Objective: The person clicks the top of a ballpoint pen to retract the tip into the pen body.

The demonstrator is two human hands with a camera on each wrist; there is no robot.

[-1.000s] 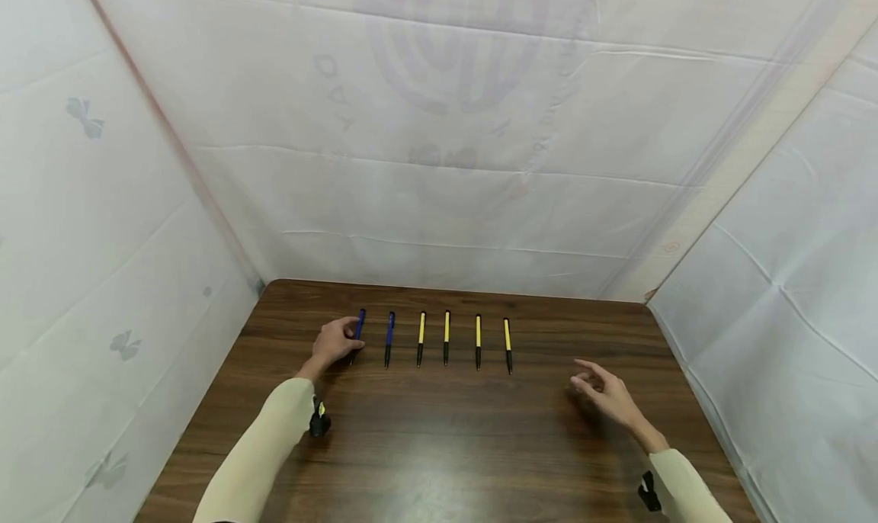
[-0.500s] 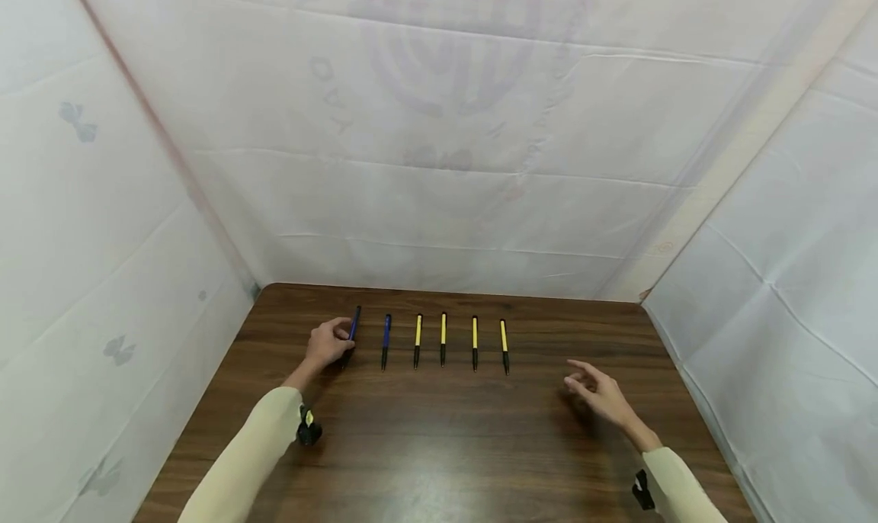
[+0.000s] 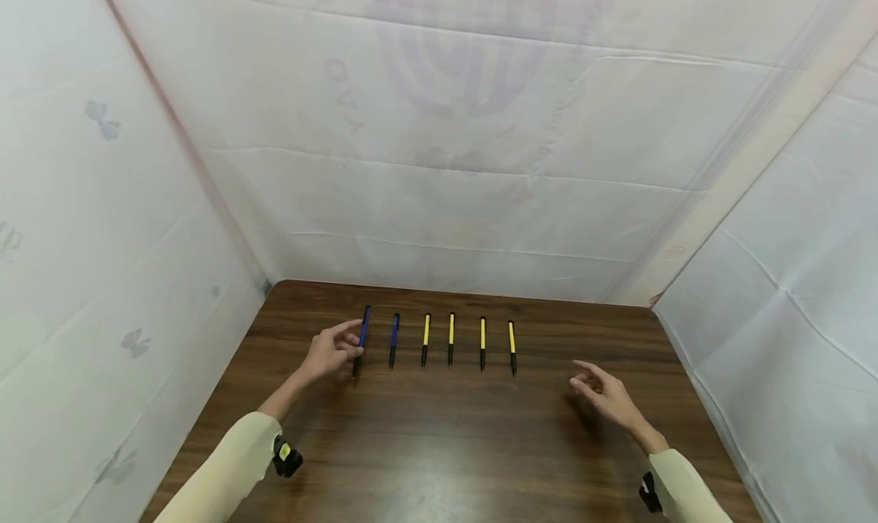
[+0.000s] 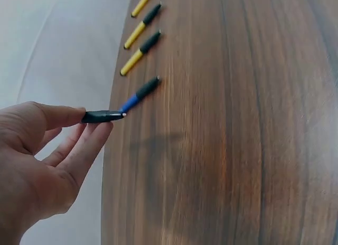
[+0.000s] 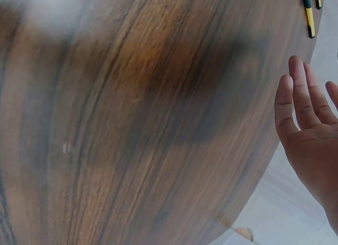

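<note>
Pens lie in a row of 6 on the brown wooden table (image 3: 439,439), the largest thing in view, which is walled on 3 sides by white sheeting (image 3: 480,165). Over its near right part, well apart from the row, the right hand (image 3: 607,397) hovers with straight, spread fingers (image 5: 298,97) and grasps nothing; the right wrist view shows its flat palm above the wood, with the black tips of 2 yellow pens at the far edge. Its cream sleeve (image 3: 686,492) carries a small black wrist camera.

At the row's left end the left hand (image 3: 328,351) has its fingers loosely curved beside the leftmost blue pen (image 3: 361,338). In the left wrist view the thumb tip and fingertips (image 4: 97,134) meet the black end of that pen (image 4: 103,116); whether they pinch it or only touch it cannot be told.

Just right of that grip lies the 2nd blue pen (image 3: 394,338), flat on the wood and apart from the hand. Farther right of the grip lie 4 yellow pens (image 3: 468,340), evenly spaced, black tips toward the person.
</note>
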